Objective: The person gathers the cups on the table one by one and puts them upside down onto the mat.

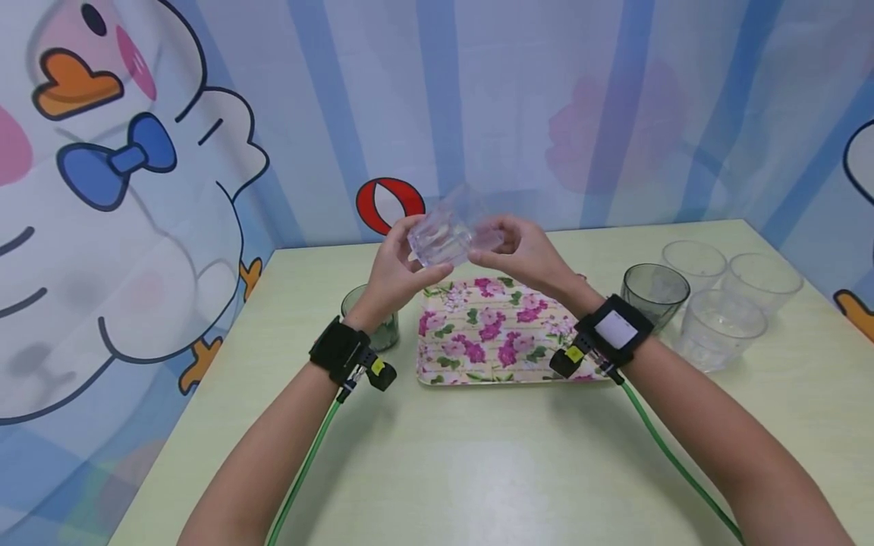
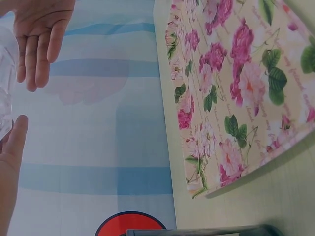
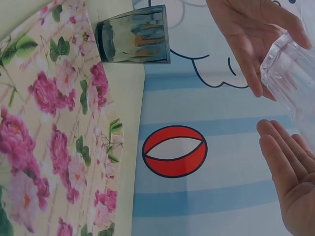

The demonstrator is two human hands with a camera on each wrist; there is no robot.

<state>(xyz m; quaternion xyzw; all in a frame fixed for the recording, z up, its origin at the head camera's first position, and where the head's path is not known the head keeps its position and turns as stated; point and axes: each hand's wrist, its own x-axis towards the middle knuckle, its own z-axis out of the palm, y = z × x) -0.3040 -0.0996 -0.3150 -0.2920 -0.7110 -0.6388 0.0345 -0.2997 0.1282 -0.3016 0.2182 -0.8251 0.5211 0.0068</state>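
One clear cup (image 1: 444,236) is tilted at the centre of the frame, above one floral tray (image 1: 488,341). The left hand (image 1: 399,269) grips its base end; the right hand (image 1: 526,254) appears to pinch near the rim. It is probably light, stiff, slippery and breakable, best held by the lower walls. On the tabletop (image 1: 471,455): three clear glasses (image 1: 724,334) at right, two dark glasses, one right (image 1: 654,296), one left of the tray (image 1: 388,334).

Arms and edges hide plenty here!
Both wrist views slice off the clear cup (image 1: 439,239), its mouth blurring into the backdrop (image 1: 501,114) in the head view; the left wrist (image 1: 363,312) masks part of the green-tinted glass (image 1: 388,334), the right wrist (image 1: 579,296) covers part of the floral tray (image 1: 501,330).
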